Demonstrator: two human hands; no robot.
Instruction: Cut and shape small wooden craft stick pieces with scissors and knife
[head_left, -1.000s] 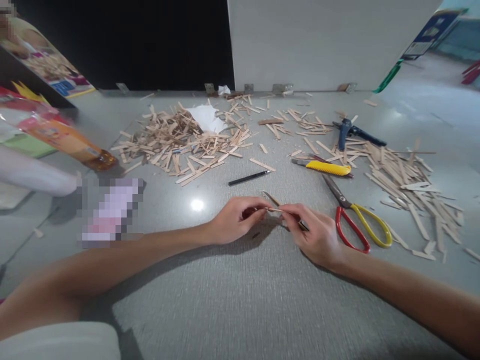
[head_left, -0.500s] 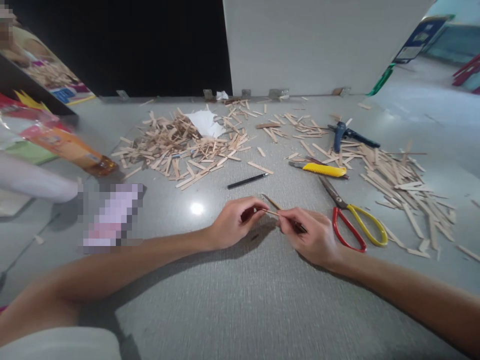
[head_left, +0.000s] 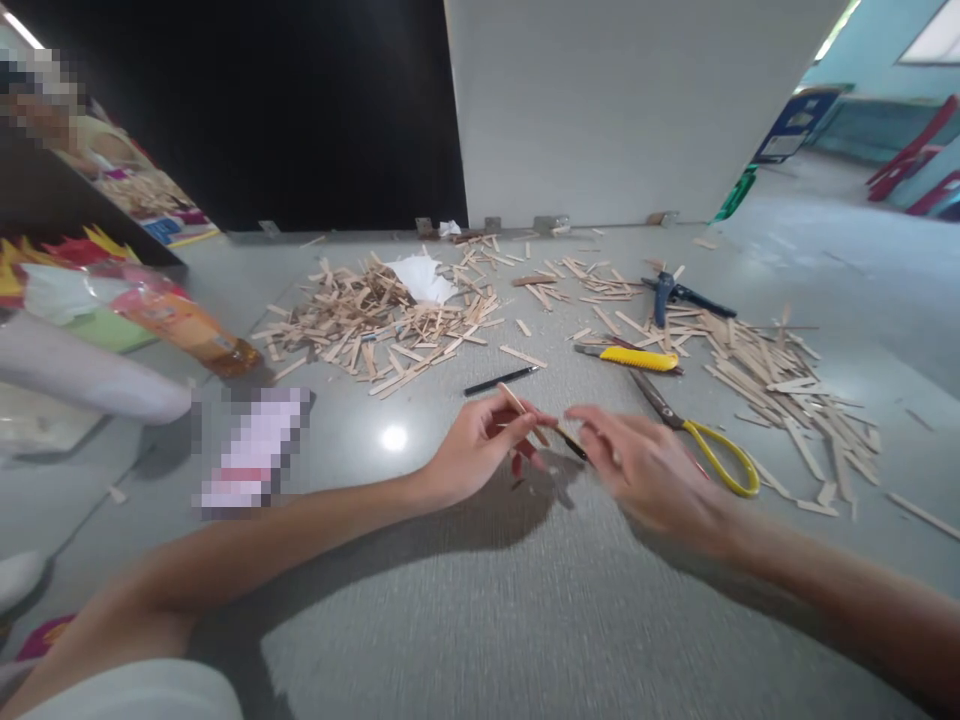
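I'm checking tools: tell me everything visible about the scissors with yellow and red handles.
The dark metal scissors with yellow and red handles lie on the grey tabletop, blades apparently shut, tips pointing away and leftward. The yellow loop shows; the bare right hand hides nearly all the red one; contact with it is unclear.

A: How's the light?
B: Cool, rather dim. A round white glare [head_left: 394, 438] sits on the table [head_left: 450, 620], and soft shadow pools below the left hand [head_left: 480, 450].
A: And the dark parts?
B: The black panel [head_left: 315, 110] swallows detail; the floor [head_left: 847, 225] at right shines pale.
A: Sharp?
B: The right hand [head_left: 637, 460] smears with motion; the left's stick [head_left: 511, 398] reads clearer. Forearms stretch toward the edges, and the pink slab [head_left: 255, 450] breaks into coarse squares
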